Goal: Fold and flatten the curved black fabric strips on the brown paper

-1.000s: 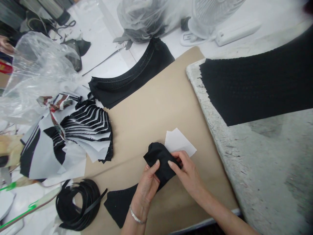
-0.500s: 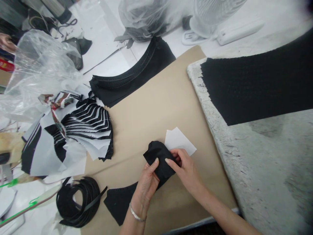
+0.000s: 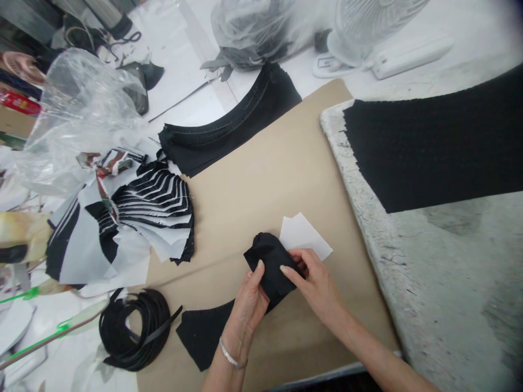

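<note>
Both hands hold a small folded piece of black fabric (image 3: 273,260) above the brown paper surface. My left hand (image 3: 250,296) is closed on its lower left side, the thumb pressed on top. At the right edge, my right hand (image 3: 314,275) pinches it, with the fingers curled behind and partly hidden. Under the left wrist lies a curved black fabric panel (image 3: 204,332), which reaches toward the held piece; whether the two are joined I cannot tell. Just behind the right fingers are white paper pieces (image 3: 305,237) on the brown paper (image 3: 229,218).
A coil of black strips (image 3: 157,326) and a tied bundle of black and white pieces (image 3: 155,212) lie left. Curved black panels (image 3: 232,130) sit behind. On the right, a large black stack (image 3: 433,152) rests on a worn grey board (image 3: 441,272). A fan (image 3: 368,27) stands at the back.
The whole view has shifted slightly, so things appear a little further right. The hands keep nearly the same grip on the black fabric.
</note>
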Available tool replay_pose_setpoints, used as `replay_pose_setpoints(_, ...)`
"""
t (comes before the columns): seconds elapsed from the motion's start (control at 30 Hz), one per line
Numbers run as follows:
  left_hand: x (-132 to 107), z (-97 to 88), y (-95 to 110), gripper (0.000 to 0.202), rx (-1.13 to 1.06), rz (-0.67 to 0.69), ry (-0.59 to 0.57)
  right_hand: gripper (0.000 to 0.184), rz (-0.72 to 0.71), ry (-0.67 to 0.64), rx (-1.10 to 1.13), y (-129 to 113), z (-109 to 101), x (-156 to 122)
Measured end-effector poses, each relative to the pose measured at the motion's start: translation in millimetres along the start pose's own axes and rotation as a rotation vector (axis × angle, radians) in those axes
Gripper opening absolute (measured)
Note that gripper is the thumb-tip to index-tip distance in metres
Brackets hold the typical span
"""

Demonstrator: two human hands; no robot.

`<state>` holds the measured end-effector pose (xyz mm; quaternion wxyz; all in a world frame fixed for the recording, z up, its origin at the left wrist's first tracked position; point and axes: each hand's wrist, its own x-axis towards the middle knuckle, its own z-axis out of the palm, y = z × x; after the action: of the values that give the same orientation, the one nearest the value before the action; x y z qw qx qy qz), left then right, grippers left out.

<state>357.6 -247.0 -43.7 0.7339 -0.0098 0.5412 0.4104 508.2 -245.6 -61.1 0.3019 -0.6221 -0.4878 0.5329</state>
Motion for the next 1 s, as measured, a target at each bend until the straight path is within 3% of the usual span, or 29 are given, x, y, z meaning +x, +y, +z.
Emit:
replay_pose_setpoints(0.63, 1.9, -2.5, -1.8, 0.042, 0.0, -0.02, -0.023, 0.021, -0.069, 0.035, -0.024, 4.0, -0.7, 1.6)
replay_pose_setpoints(0.77, 3.5, -5.0, -2.5, 0.043, -0.005, -0.014, -0.034, 0.028, -0.172, 0.052, -0.076, 2.4, -1.6, -4.2)
replay_pose_setpoints(1.0, 1.4, -4.7, -2.9, 0.041, 0.004, 0.006, 0.013, 0.048, -0.385, -0.083, -0.368, -0.8, -9.1, -14.3)
